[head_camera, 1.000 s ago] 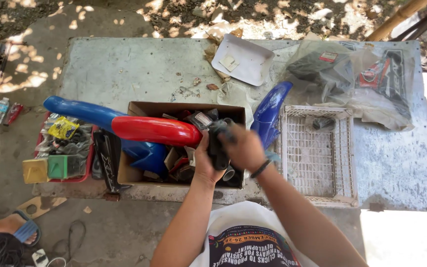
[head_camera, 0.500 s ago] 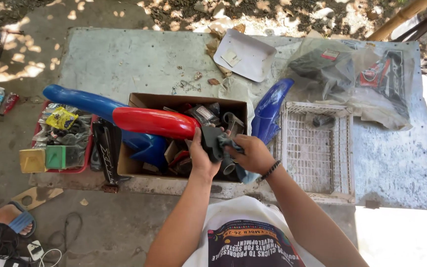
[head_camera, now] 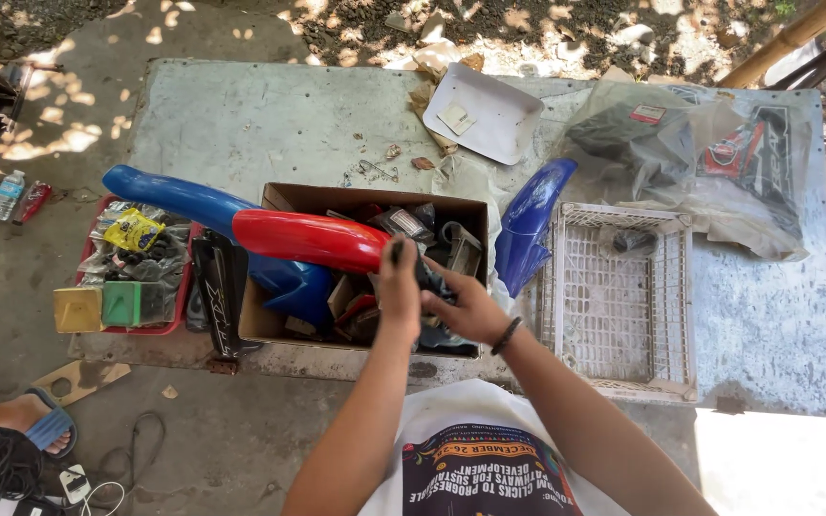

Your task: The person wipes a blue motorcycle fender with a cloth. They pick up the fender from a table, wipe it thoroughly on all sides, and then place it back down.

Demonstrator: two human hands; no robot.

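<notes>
A concrete slab table point(head_camera: 241, 115) is being viewed from above, and things are being described from left to right. At the far left, on the ground, a small clear bottle point(head_camera: 6, 194) is lying beside a red packet point(head_camera: 32, 201). On the table's left edge, a red tray point(head_camera: 88, 250) is being filled by crinkled clear bags, a yellow packet point(head_camera: 132, 229), and a yellow box point(head_camera: 78, 309) next to a green box point(head_camera: 126, 303). A long blue fender point(head_camera: 184, 199) and a red fender point(head_camera: 310, 241) are lying across a cardboard box point(head_camera: 279, 325), their long axes running left to right. Over the box's right half, both hands are being held together around a dark part point(head_camera: 429, 285), which is standing roughly upright between them. The left hand point(head_camera: 400, 292) is being wrapped around it from the left with fingers curled closed, and the right hand point(head_camera: 468, 308) is being closed on it from the right; the left hand is covering more of it. Further right, a second blue fender piece point(head_camera: 530, 229) is leaning between the box and a white plastic basket point(head_camera: 614, 296). Behind, a white card tray point(head_camera: 489, 115) with a small pale label is lying flat, and clear bags point(head_camera: 700, 162) with red and dark printing are being spread at the far right.
</notes>
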